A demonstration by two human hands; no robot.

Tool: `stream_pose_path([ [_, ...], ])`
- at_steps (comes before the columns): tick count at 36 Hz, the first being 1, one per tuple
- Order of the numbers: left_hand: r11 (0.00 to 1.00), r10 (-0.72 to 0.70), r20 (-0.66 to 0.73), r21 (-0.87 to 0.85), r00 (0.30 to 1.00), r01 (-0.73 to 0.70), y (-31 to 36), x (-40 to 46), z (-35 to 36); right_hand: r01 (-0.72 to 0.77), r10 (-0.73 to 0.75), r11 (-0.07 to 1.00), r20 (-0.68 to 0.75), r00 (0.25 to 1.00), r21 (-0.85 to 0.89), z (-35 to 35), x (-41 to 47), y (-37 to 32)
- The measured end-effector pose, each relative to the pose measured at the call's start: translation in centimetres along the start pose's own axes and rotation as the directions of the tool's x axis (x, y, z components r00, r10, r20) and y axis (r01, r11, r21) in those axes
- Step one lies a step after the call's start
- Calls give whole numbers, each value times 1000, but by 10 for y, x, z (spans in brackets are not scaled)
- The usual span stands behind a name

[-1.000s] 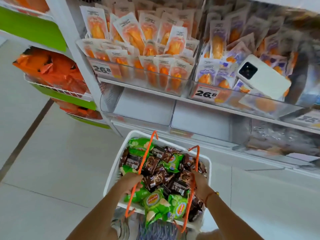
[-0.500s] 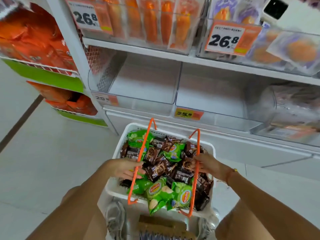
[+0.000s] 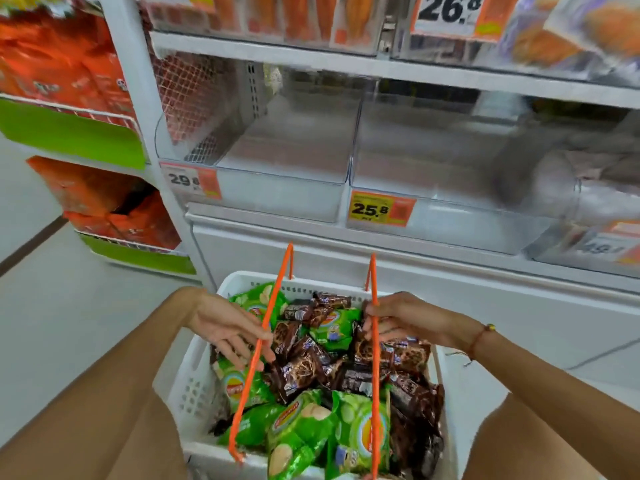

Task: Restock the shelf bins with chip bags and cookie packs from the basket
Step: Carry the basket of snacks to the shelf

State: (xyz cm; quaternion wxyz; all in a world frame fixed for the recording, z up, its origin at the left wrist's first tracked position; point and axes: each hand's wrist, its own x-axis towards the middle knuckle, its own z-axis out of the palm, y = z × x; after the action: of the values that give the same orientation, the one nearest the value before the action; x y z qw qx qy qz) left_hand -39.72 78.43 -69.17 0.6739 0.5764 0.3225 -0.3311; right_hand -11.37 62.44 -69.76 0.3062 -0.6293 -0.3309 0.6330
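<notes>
I see the white basket [image 3: 194,386] on the floor right in front of the shelf unit, its far rim close under the white base panel; pale floor [image 3: 69,306] opens to the left. Above stand two clear shelf bins, the left bin [image 3: 277,188] tagged 29.8 and the right bin [image 3: 450,216] tagged 25.8, both showing bare bottoms. The basket is heaped with green chip bags [image 3: 304,424] and brown cookie packs [image 3: 304,368]. Two orange handles stand up: the left handle [image 3: 273,306] and the right handle [image 3: 373,358].

My left hand [image 3: 225,327] reaches in from the left, fingers [image 3: 242,355] loosely spread, touching the left handle over the packs (whether they pinch it I cannot tell). My right hand [image 3: 405,317] comes in from the right, wrist raised, fingers [image 3: 372,315] curled round the right handle near its top, just above the cookie packs. Both forearms angle inward.
</notes>
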Motion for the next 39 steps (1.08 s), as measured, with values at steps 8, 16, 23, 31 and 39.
stream_pose_path([
  [8,991,112,-175,-56,978,-123,-13,-10,3,103,-109,985,-38,993,-139,2,-1,5],
  [16,978,162,-405,-57,900,-202,-25,-18,18,33,-63,958,-98,993,-285,-14,-24,6],
  [23,972,195,-548,-5,813,-237,-48,-21,11,-150,75,933,-231,970,-328,-60,-40,33],
  [31,920,121,-955,210,270,330,-103,41,7,-515,136,609,-561,817,-603,-54,-5,84],
  [39,845,-39,-936,156,349,511,-138,79,-3,-597,23,464,-665,747,-654,-44,26,134],
])
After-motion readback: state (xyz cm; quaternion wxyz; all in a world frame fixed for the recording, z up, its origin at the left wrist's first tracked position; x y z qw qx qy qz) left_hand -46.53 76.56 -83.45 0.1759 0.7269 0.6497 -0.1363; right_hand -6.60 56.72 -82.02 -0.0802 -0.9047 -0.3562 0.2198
